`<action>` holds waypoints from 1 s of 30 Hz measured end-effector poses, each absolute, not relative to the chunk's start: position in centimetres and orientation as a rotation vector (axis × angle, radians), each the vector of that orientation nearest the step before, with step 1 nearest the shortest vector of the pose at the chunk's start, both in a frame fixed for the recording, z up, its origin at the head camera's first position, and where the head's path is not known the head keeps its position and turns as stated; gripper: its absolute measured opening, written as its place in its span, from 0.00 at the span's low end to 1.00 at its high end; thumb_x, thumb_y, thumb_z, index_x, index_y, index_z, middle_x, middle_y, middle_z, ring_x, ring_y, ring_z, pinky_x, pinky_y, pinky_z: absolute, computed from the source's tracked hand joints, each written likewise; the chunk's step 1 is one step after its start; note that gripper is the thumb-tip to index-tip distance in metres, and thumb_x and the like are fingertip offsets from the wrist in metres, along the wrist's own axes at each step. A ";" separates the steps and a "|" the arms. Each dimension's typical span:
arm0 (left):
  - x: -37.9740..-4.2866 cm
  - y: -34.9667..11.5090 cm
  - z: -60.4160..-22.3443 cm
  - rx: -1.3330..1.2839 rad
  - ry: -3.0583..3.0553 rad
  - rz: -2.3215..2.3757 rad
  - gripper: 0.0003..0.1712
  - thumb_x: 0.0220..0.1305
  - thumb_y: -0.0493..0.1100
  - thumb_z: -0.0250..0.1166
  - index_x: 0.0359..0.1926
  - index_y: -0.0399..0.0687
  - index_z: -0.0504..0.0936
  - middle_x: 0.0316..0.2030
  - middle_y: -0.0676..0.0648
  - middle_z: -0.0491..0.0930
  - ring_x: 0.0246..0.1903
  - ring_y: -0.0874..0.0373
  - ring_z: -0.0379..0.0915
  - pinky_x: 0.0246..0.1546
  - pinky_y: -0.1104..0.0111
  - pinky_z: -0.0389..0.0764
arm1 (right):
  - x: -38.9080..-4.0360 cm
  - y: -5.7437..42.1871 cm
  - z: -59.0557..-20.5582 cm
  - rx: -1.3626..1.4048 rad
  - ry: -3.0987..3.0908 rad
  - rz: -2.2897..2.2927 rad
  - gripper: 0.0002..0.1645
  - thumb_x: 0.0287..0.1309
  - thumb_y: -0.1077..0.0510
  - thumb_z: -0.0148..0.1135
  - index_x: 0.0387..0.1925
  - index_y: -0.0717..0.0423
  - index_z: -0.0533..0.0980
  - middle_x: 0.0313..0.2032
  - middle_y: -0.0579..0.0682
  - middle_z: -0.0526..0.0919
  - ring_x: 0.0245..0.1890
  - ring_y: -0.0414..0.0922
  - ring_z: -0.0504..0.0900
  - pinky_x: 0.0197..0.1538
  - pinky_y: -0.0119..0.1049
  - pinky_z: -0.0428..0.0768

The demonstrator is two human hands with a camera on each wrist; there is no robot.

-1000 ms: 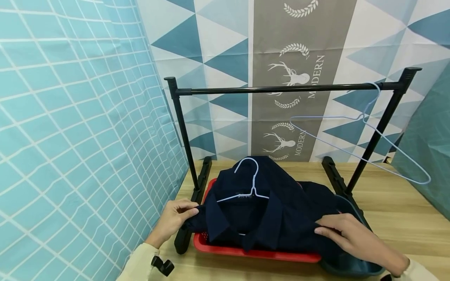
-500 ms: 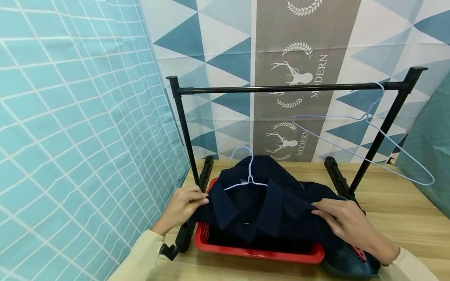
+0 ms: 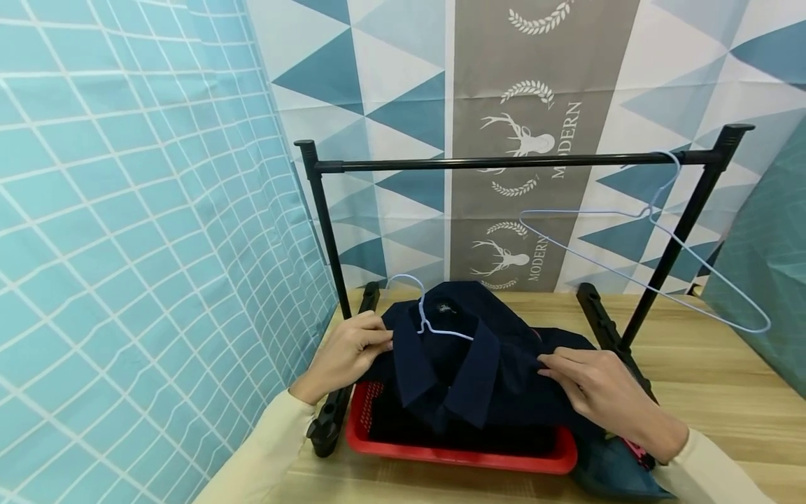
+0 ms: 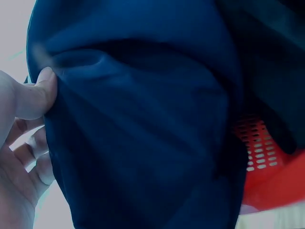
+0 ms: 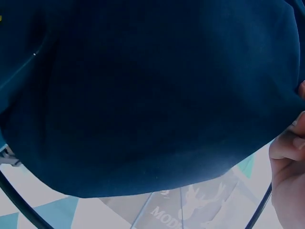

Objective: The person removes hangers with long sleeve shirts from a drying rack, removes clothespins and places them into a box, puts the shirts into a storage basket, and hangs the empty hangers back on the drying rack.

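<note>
A dark navy collared shirt (image 3: 510,378) is held up over a red basket (image 3: 462,458), its collar facing me. Inside its neck sits a pale blue wire hanger (image 3: 423,308), the hook sticking up above the collar and the arms mostly hidden in the cloth. My left hand (image 3: 350,352) pinches the shirt near the shoulder on the left, thumb on top of the fabric in the left wrist view. On the other side my right hand (image 3: 598,385) pinches the opposite shoulder between thumb and fingers. More dark cloth lies in the basket below.
Behind the basket stands a black garment rack (image 3: 491,164) with feet either side. A second wire hanger (image 3: 592,211) hangs at the right of its bar. A dark teal basin (image 3: 620,472) sits under my right forearm. A tiled curtain (image 3: 157,210) borders the left.
Both hands have moved inward and upward with the shirt, lifting its front off the basket's near part. The hanger in the collar has shifted left and tilted; more of the basket shows.
</note>
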State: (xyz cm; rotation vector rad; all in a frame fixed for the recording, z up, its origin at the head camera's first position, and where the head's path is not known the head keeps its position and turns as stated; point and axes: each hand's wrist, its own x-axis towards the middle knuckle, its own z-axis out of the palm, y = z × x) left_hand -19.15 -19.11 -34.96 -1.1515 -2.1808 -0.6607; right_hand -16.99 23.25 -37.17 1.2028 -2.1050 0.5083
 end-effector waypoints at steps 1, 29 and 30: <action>-19.2 -19.0 -34.8 -1.159 -2.175 -0.660 0.09 0.61 0.29 0.72 0.40 0.42 0.93 0.32 0.53 0.81 0.32 0.62 0.71 0.31 0.73 0.73 | -17.0 23.1 -37.1 1.202 -2.105 0.501 0.30 0.83 0.46 0.39 0.42 0.56 0.86 0.32 0.37 0.81 0.22 0.27 0.68 0.27 0.19 0.67; -20.2 -21.6 -35.8 -1.024 -2.017 -1.033 0.20 0.56 0.14 0.63 0.36 0.38 0.92 0.30 0.50 0.84 0.28 0.59 0.73 0.34 0.73 0.75 | -18.5 26.3 -39.0 0.834 -2.216 0.652 0.21 0.47 0.76 0.74 0.37 0.50 0.87 0.34 0.44 0.88 0.28 0.32 0.79 0.33 0.23 0.74; -20.2 -21.7 -35.9 -1.020 -2.039 -1.030 0.20 0.57 0.15 0.63 0.38 0.39 0.92 0.31 0.51 0.84 0.29 0.60 0.73 0.35 0.73 0.75 | -18.6 26.3 -39.0 0.826 -2.253 0.642 0.20 0.48 0.74 0.75 0.38 0.49 0.87 0.33 0.42 0.87 0.27 0.31 0.78 0.32 0.23 0.73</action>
